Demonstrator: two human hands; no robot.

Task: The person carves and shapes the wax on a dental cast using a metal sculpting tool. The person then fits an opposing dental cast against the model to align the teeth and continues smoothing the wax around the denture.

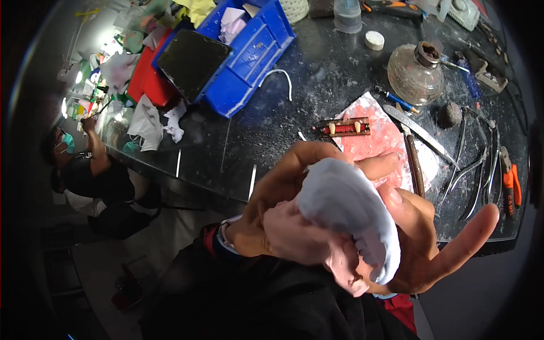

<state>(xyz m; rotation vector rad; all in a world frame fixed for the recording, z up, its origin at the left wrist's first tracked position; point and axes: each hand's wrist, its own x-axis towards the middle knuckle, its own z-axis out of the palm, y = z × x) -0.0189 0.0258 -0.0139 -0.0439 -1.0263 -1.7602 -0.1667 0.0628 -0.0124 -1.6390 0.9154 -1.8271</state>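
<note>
A pale blue-white, arch-shaped dental mould (345, 192) sits against a pink dental cast (300, 235), both held up over my lap in front of the bench. My left hand (258, 212) grips the pink cast from the left, its fingers curling behind the mould. From the right, my right hand (416, 229) holds the mould's outer edge between thumb and bent fingers, while one finger sticks out to the side. Small tooth-like ridges show along the mould's inner side. Part of the pink cast is hidden under the mould.
Behind my hands lies a pink-stained sheet (368, 113) bearing a small holder with two teeth (344, 127). Rightward are a knife (422, 133), a glass burner (416, 71) and orange-handled pliers (510, 181). Blue bins (249, 62) stand at left; a masked co-worker (93, 164) sits beyond.
</note>
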